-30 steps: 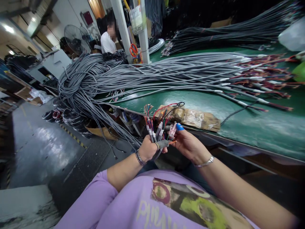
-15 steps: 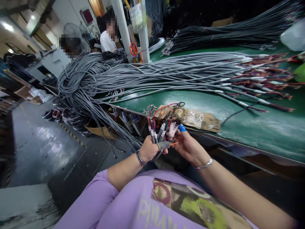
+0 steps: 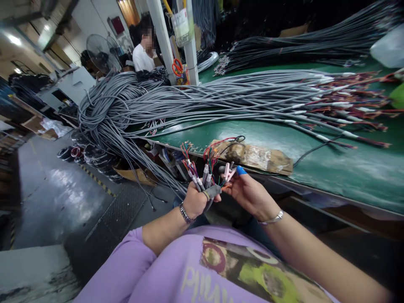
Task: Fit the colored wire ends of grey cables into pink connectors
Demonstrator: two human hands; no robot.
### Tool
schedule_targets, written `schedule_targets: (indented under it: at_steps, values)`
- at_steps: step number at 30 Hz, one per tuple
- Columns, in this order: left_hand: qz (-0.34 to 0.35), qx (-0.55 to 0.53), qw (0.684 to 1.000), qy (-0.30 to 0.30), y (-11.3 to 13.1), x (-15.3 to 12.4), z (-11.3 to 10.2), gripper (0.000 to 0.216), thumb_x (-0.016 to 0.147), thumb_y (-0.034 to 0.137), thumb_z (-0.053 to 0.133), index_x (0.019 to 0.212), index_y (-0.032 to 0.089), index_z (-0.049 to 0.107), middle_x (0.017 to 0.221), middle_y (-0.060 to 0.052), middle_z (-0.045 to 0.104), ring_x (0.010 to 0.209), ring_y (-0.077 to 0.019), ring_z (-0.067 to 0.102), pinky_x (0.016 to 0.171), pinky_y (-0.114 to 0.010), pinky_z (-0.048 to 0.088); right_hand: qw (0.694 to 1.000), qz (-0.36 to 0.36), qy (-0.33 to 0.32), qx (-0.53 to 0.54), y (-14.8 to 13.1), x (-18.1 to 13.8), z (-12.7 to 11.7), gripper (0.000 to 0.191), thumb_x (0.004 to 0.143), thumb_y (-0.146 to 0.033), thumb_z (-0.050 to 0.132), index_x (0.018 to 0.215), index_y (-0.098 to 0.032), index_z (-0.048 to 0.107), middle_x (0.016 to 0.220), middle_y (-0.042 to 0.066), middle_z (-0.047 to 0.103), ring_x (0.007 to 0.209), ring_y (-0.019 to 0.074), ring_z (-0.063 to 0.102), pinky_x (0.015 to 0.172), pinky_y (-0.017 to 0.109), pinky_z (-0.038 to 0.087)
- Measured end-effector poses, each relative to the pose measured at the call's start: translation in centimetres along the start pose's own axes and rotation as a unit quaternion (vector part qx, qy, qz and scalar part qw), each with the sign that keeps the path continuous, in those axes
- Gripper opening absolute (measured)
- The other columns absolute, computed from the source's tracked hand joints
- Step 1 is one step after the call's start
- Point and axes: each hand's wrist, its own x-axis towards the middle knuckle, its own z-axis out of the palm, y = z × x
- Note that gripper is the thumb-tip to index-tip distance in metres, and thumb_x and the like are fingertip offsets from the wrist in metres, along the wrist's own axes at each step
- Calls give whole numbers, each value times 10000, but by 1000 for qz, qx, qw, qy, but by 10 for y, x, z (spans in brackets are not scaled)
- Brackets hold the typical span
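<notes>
Cable ends [image 3: 202, 174] have splayed left since before. Left hand [image 3: 195, 203] fisted around the bundle by the bench [image 3: 331, 168] edge; right hand [image 3: 249, 191] pinches one wire end [image 3: 227, 171]. Best keep bundle firm, isolate one strand.

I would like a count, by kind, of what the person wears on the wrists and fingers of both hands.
Dark watch on the left hand wrist: 1
Silver bangle on the right hand wrist: 1
Blue fingertip cover on the right hand: 1
Grey finger cover on the left hand: 1
Total: 4
</notes>
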Motion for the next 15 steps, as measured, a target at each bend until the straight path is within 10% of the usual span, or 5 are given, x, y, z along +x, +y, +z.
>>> schedule_targets:
  at_steps: [6,15]
  values:
    - [-2,13,1000,-12,-3,4,3,323,673,417,753,616,123,633,524,-25,623,477,-112,558,524,-242,462,992,-90,18,-82,14,3,-5,460,786,-680,547,817,-238,672,764,33,658,672,177,577,657,317,490]
    - [-9,6,1000,-6,-5,10,8,375,651,457,766,613,113,622,512,-21,610,457,-104,543,512,-237,467,996,-8,-66,56,6,10,5,524,680,-708,644,802,-200,688,682,55,682,724,258,661,649,402,535]
